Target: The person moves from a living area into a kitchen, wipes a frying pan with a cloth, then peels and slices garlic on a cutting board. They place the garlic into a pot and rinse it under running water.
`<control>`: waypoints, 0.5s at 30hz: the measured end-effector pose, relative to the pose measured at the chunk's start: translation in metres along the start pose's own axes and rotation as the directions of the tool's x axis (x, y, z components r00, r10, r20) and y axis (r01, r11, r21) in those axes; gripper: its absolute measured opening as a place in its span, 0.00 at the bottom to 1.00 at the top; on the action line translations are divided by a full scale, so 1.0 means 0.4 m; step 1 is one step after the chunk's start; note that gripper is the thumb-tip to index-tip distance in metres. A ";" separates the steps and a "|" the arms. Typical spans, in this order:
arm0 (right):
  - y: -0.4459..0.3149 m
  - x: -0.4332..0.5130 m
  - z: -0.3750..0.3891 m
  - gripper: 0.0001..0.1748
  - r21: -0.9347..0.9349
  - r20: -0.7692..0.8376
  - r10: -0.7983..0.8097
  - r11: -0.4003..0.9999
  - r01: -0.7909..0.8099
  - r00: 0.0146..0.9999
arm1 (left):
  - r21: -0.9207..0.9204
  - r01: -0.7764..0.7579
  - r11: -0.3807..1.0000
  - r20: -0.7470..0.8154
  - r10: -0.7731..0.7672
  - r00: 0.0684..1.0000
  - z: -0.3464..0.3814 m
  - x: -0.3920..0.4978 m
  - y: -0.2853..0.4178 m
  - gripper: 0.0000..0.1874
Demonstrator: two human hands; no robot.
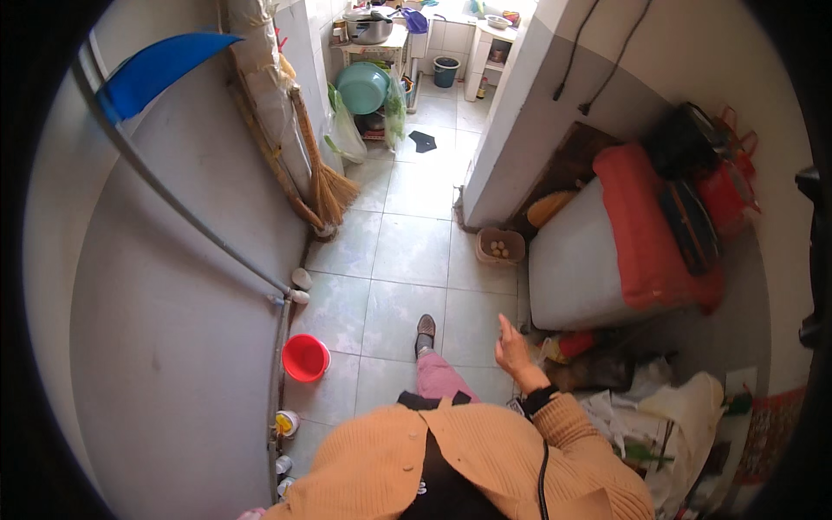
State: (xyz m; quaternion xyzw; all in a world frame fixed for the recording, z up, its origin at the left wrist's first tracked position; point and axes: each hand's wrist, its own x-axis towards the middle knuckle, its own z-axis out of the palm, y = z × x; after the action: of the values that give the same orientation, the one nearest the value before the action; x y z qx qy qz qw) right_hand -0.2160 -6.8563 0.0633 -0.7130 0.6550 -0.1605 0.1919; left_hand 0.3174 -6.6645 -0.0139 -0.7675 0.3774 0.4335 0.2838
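My right hand (511,349) hangs in the air over the tiled floor at the right of my body, with nothing seen in it and its index finger stretched forward. My left hand is out of view. Near the right hand stands a pale chest-like appliance (572,260) with a red cloth (640,240) over its top. Ahead of it on the floor is a pink plastic container (500,246) holding several eggs or similar round things. A red bucket (305,358) stands by the left wall.
A straw broom (328,185) leans at the left wall beside a pipe. Bags and papers (650,416) are heaped at the right. A dark cloth or mat piece (423,141) lies on the floor ahead; beyond are a teal basin (362,88), a dark bucket (446,70) and a pressure cooker (368,27).
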 end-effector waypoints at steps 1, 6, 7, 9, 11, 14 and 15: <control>0.007 0.088 -0.017 0.35 0.003 0.010 -0.037 0.999 0.037 0.999 | -0.039 -0.026 0.999 -0.019 0.025 1.000 -0.036 0.031 0.046 0.22; -0.029 0.625 -0.139 0.20 0.041 -0.026 -0.174 0.984 0.175 0.984 | -0.226 -0.323 0.919 -0.257 0.264 0.930 -0.285 0.143 0.291 0.21; -0.048 0.711 -0.159 0.20 0.050 -0.006 -0.196 0.979 0.196 0.981 | -0.219 -0.395 0.892 -0.349 0.306 0.885 -0.356 0.163 0.343 0.21; -0.085 0.880 -0.192 0.17 0.060 0.015 -0.249 0.967 0.247 0.968 | -0.139 -0.483 0.864 -0.561 0.333 0.758 -0.525 0.209 0.471 0.21; -0.123 1.049 -0.203 0.15 0.073 -0.012 -0.344 0.936 0.344 0.939 | -0.081 -0.544 0.835 -0.676 0.354 0.646 -0.717 0.250 0.610 0.22; -0.162 1.322 -0.216 0.12 0.052 -0.015 -0.360 0.932 0.360 0.933 | 0.001 -0.696 0.718 -0.766 0.447 0.461 -1.027 0.289 0.827 0.21; -0.161 1.386 -0.223 0.11 0.058 -0.026 -0.363 0.930 0.364 0.932 | 0.021 -0.737 0.676 -0.753 0.495 0.433 -1.121 0.291 0.908 0.20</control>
State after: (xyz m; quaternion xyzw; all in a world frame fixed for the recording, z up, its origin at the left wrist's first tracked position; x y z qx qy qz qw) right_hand -0.1524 -7.4096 0.1599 -0.8143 0.5081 -0.2187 0.1759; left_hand 0.2594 -7.2467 0.0522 -0.7093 0.6381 0.2315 -0.1902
